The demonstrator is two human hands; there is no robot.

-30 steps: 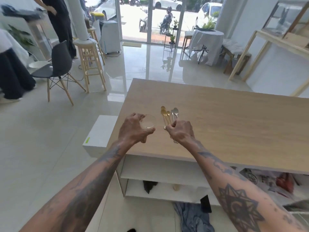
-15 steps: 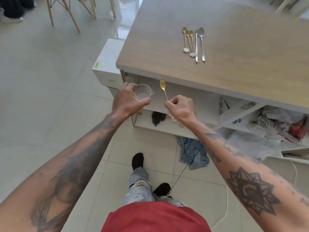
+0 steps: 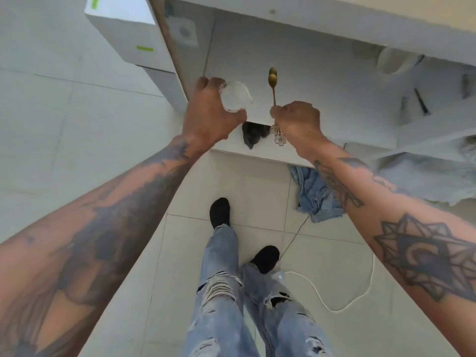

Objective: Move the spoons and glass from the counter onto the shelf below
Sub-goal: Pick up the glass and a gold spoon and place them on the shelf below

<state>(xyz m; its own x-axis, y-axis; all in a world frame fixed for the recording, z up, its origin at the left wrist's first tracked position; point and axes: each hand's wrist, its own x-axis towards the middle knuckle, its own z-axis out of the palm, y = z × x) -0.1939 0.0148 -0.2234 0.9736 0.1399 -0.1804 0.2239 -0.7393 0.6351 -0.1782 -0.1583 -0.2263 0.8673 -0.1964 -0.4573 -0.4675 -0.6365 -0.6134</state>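
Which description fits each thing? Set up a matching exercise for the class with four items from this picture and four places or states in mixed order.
Things:
1. glass
2. gold spoon
3. blue cloth
4. white cord

Descriptions:
A. crumpled on the floor by the shelf unit
B. held in the right hand
C. looped across the floor tiles
D. held in the left hand

Pairs: 1-D, 2-B, 3-A, 4-C

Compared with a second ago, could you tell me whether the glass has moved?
Yes. The glass, held in the left hand, has gone from above the countertop down to the white shelf beneath it.
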